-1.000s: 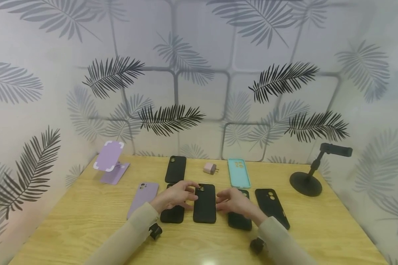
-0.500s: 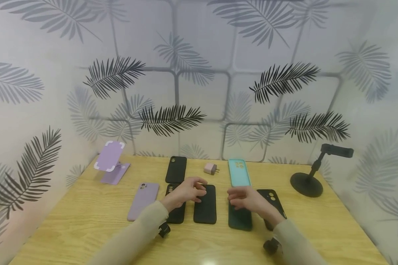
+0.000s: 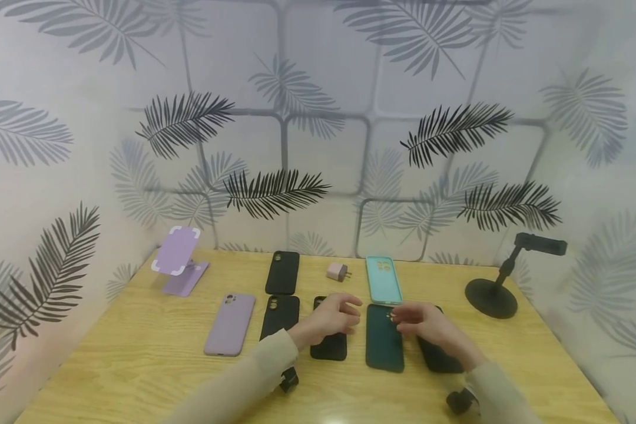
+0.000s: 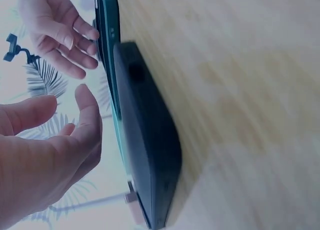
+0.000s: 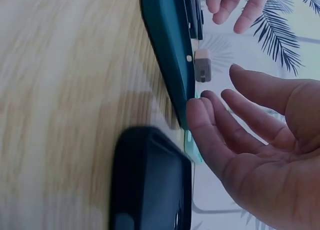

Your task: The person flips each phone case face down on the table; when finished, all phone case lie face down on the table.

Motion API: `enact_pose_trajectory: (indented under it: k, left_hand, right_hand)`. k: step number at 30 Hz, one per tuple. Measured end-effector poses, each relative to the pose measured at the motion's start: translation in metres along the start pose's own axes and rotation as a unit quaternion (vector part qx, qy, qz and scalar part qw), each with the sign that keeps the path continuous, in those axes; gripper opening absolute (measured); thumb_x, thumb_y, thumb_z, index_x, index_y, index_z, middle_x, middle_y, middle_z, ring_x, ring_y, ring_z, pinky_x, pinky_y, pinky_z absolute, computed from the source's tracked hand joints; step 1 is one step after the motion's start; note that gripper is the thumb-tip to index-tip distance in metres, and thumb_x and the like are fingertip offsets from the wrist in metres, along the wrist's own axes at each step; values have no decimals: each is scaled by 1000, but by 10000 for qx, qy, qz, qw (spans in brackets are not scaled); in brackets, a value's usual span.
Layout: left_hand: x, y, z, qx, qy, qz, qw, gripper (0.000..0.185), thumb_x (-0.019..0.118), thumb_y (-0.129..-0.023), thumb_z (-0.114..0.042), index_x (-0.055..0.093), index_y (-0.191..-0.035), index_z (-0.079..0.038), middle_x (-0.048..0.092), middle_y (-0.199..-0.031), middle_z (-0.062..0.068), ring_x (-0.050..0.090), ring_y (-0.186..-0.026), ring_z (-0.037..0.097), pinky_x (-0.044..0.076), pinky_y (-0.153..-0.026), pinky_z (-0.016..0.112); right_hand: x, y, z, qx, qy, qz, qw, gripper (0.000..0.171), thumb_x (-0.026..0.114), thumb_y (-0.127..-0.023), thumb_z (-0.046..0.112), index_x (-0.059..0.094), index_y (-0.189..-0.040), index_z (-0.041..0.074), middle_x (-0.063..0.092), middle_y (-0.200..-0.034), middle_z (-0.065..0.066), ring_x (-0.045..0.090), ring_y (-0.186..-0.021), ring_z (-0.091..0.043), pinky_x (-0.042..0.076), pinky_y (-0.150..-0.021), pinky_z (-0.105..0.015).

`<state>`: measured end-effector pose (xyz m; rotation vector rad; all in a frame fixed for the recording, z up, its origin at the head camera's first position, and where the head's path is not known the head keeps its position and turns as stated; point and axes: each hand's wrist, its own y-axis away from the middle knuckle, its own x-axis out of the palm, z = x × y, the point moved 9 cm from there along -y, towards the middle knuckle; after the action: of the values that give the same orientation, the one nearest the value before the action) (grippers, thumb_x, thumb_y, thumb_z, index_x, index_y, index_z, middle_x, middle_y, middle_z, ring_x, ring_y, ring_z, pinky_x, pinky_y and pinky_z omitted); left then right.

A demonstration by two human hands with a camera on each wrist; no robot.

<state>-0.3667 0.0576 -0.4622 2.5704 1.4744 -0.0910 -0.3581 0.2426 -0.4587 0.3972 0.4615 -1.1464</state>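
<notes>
My left hand (image 3: 325,319) hovers over a black phone case (image 3: 331,348) in the middle of the row, its fingers loosely bent and holding nothing. To its right lies a dark green phone case (image 3: 383,347). My right hand (image 3: 430,325), also holding nothing, overlaps the green case's upper right corner in the head view and partly hides another black phone case (image 3: 441,358). Seen from the left wrist, the fingers (image 4: 89,110) stand apart from the black case's edge (image 4: 150,140). In the right wrist view, relaxed fingers (image 5: 205,125) reach beside the green case (image 5: 170,55).
Left of my hands lie a purple phone case (image 3: 230,325) and two black cases, one nearer (image 3: 280,315) and one farther (image 3: 282,272). Behind are a pink charger plug (image 3: 337,271) and a turquoise case (image 3: 384,280). A purple stand (image 3: 176,250) and black stand (image 3: 492,297) flank them.
Both hands have shifted right above the row of cases. The left has come from the nearer black case to the middle one; the right has uncovered most of the green case.
</notes>
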Motion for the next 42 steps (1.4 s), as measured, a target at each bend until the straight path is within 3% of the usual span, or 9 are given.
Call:
enact_pose_trajectory:
  k: [13, 18, 25, 37, 42]
  left_hand:
    - [32, -2, 6, -283, -240, 535, 9979, 44, 60, -94, 1, 49, -136, 2, 51, -133, 27, 62, -112, 35, 57, -89, 45]
    - [30, -3, 8, -415, 50, 415, 9983, 43, 61, -93, 2, 50, -135, 2, 52, -130, 26, 63, -108, 31, 59, -87, 42]
    - [26, -1, 6, -569, 851, 112, 9947, 51, 61, -92, 5, 42, -140, 3, 56, -108, 19, 64, -94, 33, 59, -86, 43]
    - [19, -5, 13, -615, 1308, -45, 9895, 66, 60, -92, 5, 28, -149, 3, 53, -126, 25, 64, -93, 25, 59, -83, 42]
    - [17, -5, 14, -560, 1381, -71, 9888, 62, 59, -94, 1, 32, -149, -2, 53, -129, 25, 66, -102, 29, 57, -89, 46]
  right_hand:
    - [0, 10, -10, 393, -94, 142, 9991, 42, 66, -93, 10, 56, -129, -11, 61, -127, -28, 61, -115, -37, 56, -93, -45]
    - [1, 10, -11, 410, -210, 91, 9989, 44, 67, -92, 9, 56, -129, -11, 61, -127, -28, 62, -115, -37, 56, -92, -42]
    - [3, 8, -9, 346, -553, 113, 9978, 47, 67, -93, 10, 53, -131, -14, 58, -129, -31, 62, -115, -35, 58, -88, -37]
    - [22, -2, -11, 599, -1578, 365, 9850, 56, 64, -97, 20, 46, -137, -15, 49, -139, -33, 62, -117, -31, 56, -94, -39]
    - [32, -8, -9, 509, -1864, 485, 9800, 56, 61, -98, 25, 48, -137, -12, 51, -139, -30, 61, -119, -31, 55, -96, -42]
